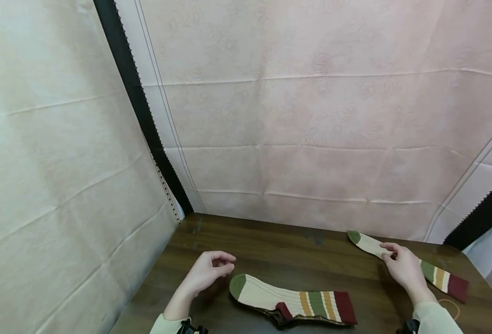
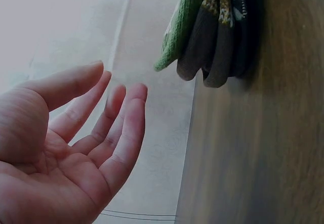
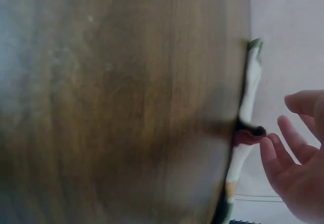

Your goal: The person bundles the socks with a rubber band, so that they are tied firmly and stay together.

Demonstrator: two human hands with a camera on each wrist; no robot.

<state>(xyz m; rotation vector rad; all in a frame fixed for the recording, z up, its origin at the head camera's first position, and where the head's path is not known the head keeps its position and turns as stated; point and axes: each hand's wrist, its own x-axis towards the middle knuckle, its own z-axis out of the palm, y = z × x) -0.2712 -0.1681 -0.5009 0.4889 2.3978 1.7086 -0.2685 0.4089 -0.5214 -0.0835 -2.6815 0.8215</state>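
A pile of socks (image 1: 271,292) lies flat at the table's front middle, the top one cream with a green toe, maroon heel and cuff, and mustard and green stripes. Several stacked toes (image 2: 202,37) show in the left wrist view. Just left of the toes, my left hand (image 1: 210,271) hovers with fingers loosely bent, holding nothing. Far right, a single matching sock (image 1: 368,244) lies slantwise. Over its middle is my right hand (image 1: 402,266), thumb apart from the fingers; in the right wrist view a fingertip is at the maroon heel (image 3: 248,135). Contact there is unclear.
The brown wooden table (image 1: 271,241) backs onto a pale fabric wall (image 1: 312,139); another wall (image 1: 62,185) stands at the left. A thin tan loop (image 1: 454,304) lies near the right sleeve. Black strips (image 1: 145,111) run along the wall corners.
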